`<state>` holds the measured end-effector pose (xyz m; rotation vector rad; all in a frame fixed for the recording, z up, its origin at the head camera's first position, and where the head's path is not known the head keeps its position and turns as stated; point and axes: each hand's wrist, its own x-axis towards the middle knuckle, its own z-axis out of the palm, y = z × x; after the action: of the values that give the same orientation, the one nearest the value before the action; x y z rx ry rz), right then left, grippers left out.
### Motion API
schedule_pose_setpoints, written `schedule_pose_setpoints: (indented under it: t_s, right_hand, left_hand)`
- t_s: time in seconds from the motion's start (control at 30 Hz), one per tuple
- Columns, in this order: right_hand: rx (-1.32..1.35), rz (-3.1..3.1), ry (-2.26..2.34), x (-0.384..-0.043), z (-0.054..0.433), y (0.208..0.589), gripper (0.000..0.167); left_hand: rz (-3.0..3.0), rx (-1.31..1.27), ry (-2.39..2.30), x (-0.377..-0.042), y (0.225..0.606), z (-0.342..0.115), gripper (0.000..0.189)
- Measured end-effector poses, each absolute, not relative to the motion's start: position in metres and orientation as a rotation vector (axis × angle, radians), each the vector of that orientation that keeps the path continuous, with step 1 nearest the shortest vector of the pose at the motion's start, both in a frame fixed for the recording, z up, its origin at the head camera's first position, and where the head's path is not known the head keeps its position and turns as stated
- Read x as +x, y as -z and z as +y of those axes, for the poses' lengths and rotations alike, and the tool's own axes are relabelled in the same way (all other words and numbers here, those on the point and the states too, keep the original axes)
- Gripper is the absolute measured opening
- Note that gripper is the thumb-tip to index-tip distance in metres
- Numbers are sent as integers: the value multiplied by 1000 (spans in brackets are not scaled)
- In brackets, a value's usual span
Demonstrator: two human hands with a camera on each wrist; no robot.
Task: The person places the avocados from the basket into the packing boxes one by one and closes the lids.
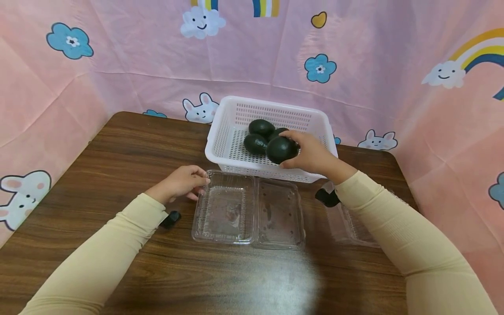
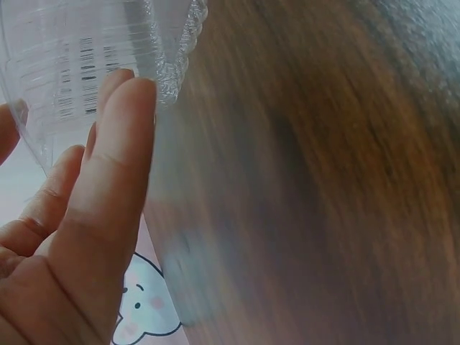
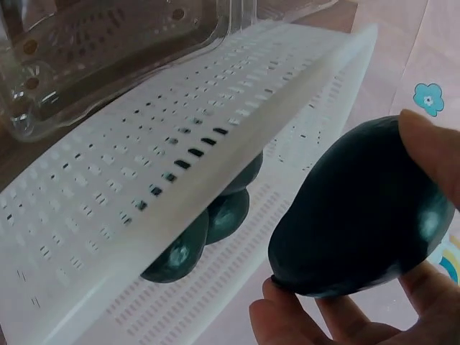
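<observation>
My right hand (image 1: 311, 153) grips a dark green avocado (image 1: 281, 149) between thumb and fingers, over the front part of a white perforated basket (image 1: 271, 168). In the right wrist view this avocado (image 3: 359, 212) hangs apart from the basket wall. Three more avocados (image 1: 255, 144) lie together inside the basket. On the table an opened clear plastic clamshell container (image 1: 224, 218) has its tray on the left and its lid (image 1: 279, 214) on the right. My left hand (image 1: 183, 183) holds the tray's upper left edge, with fingers on either side of the clear wall (image 2: 79, 43).
Another clear plastic container (image 1: 354, 225) stands at the right, partly hidden under my right forearm. A printed pink cloth (image 1: 252, 52) hangs behind the basket and around the brown wooden table (image 1: 177, 271). Black straps (image 1: 327, 197) are at both wrists.
</observation>
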<state>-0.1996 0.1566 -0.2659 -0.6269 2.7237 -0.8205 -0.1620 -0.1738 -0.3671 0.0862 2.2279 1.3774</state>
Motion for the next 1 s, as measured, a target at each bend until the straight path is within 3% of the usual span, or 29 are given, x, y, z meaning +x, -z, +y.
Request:
schedule_pose_setpoints:
  t_s: [1.0]
  right_hand:
    - [-720,2706,917,-165,135,271,78]
  left_hand:
    - [2224,66,-1401,-157,370,-172,39]
